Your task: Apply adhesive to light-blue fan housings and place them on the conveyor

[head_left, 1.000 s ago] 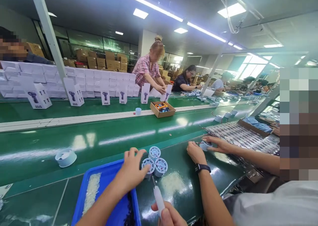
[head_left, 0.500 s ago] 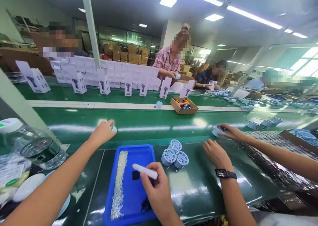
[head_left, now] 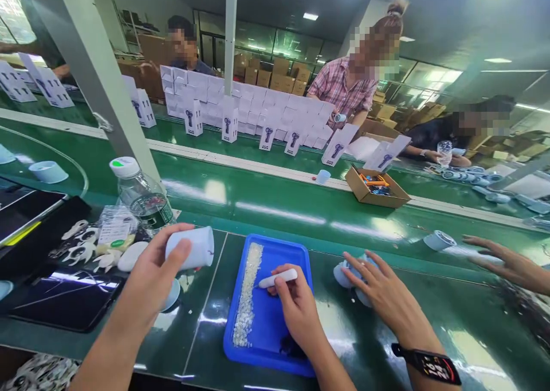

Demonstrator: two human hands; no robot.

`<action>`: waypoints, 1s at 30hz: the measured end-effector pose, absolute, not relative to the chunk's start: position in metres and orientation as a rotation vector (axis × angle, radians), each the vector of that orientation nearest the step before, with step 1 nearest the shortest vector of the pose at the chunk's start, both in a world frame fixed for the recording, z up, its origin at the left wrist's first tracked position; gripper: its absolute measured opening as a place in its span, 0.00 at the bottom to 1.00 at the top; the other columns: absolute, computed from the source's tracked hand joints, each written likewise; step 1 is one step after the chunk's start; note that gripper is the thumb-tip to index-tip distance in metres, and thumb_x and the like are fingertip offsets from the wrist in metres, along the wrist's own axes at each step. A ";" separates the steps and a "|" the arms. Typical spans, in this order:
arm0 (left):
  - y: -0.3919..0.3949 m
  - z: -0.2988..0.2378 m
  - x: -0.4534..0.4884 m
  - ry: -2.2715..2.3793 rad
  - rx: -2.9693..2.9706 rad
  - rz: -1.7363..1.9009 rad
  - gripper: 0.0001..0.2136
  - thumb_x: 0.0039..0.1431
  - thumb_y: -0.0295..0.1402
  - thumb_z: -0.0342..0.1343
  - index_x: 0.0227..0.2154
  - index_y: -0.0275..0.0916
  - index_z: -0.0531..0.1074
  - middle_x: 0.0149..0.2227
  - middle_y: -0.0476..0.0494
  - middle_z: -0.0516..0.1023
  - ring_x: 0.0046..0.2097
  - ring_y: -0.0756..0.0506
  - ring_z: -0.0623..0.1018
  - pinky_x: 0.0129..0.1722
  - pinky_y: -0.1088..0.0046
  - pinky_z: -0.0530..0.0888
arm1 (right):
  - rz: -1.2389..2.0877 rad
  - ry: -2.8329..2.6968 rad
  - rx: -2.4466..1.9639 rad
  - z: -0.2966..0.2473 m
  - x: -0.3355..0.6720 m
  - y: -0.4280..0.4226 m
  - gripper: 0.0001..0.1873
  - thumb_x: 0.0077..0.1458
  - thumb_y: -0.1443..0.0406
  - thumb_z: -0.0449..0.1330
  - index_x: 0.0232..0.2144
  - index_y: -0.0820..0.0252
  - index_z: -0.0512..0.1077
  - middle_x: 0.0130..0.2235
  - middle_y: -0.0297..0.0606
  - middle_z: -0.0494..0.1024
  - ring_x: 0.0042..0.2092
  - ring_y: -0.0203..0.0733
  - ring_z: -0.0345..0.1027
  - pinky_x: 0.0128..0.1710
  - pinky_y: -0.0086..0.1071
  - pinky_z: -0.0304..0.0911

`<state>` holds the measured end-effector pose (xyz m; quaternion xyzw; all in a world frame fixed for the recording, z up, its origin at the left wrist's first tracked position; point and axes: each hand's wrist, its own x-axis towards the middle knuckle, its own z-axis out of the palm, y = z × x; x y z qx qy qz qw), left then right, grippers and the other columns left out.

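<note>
My left hand [head_left: 165,265] is closed around a pale blue plastic cup-shaped housing [head_left: 198,247], held tilted sideways left of the blue tray [head_left: 232,339]. In a pinch, my right hand [head_left: 296,302] holds a white pen-shaped tool [head_left: 281,277] above the tray. The tool's thin tip points at a strip of small clear-white pieces [head_left: 246,299] along the tray's left side; whether it touches them I cannot tell. Dark bits lie in the tray's lower right, partly behind my right wrist.
A co-worker's hand [head_left: 382,290] with a wristband covers several pale blue housings [head_left: 344,273] right of the tray. Another hand [head_left: 507,262] reaches near a housing [head_left: 439,240] on the green belt [head_left: 275,207]. A water bottle [head_left: 144,199] stands at left; a carton [head_left: 373,190] sits beyond.
My left hand has come back from the belt with the pale blue housing. The pen-shaped tool's tip has moved to the strip of pieces. The wristband hand now covers the housings; the view has turned left.
</note>
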<state>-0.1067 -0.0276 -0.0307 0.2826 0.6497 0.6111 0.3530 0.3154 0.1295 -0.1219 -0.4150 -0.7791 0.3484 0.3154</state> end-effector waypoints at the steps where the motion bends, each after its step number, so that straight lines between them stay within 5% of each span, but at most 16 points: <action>1: -0.033 -0.034 -0.110 1.681 0.679 1.586 0.23 0.45 0.52 0.63 0.42 0.48 0.71 0.39 0.50 0.76 0.35 0.47 0.74 0.30 0.76 0.72 | 0.889 -1.986 -1.134 -0.120 0.322 0.130 0.18 0.39 0.57 0.70 0.37 0.45 0.78 0.54 0.32 0.73 0.53 0.58 0.67 0.67 0.52 0.25; 4: -0.045 -0.038 -0.115 1.664 0.544 1.625 0.21 0.44 0.50 0.64 0.41 0.49 0.72 0.42 0.51 0.76 0.37 0.47 0.74 0.29 0.78 0.73 | 0.768 -1.787 -1.147 -0.107 0.321 0.122 0.20 0.37 0.50 0.69 0.35 0.47 0.78 0.48 0.36 0.78 0.47 0.53 0.68 0.64 0.48 0.41; 8: -0.048 -0.035 -0.116 1.654 0.486 1.668 0.20 0.45 0.50 0.64 0.39 0.48 0.73 0.40 0.50 0.76 0.37 0.46 0.74 0.30 0.78 0.74 | 0.788 -1.584 -1.028 -0.105 0.237 0.077 0.18 0.58 0.48 0.52 0.36 0.52 0.73 0.40 0.39 0.78 0.43 0.47 0.69 0.42 0.42 0.67; 14: -0.046 -0.039 -0.116 1.590 0.499 1.644 0.22 0.42 0.50 0.65 0.41 0.48 0.73 0.41 0.47 0.76 0.38 0.45 0.76 0.31 0.78 0.76 | 1.023 -1.884 -1.011 -0.121 0.131 0.021 0.09 0.62 0.59 0.53 0.32 0.56 0.67 0.32 0.34 0.72 0.32 0.38 0.67 0.32 0.31 0.64; 21: -0.042 -0.046 -0.111 1.401 0.370 1.771 0.18 0.41 0.43 0.69 0.34 0.49 0.70 0.37 0.56 0.76 0.37 0.51 0.76 0.37 0.81 0.76 | 0.802 -1.531 -1.223 -0.131 0.173 0.014 0.11 0.62 0.55 0.51 0.38 0.55 0.65 0.31 0.33 0.69 0.29 0.36 0.64 0.29 0.29 0.62; 30: -0.031 -0.038 -0.092 1.242 0.413 1.715 0.09 0.53 0.39 0.61 0.38 0.45 0.75 0.38 0.50 0.80 0.42 0.47 0.76 0.36 0.82 0.77 | 0.745 -1.456 -1.244 -0.144 0.169 0.011 0.11 0.64 0.55 0.49 0.38 0.55 0.63 0.30 0.31 0.67 0.30 0.36 0.62 0.31 0.30 0.61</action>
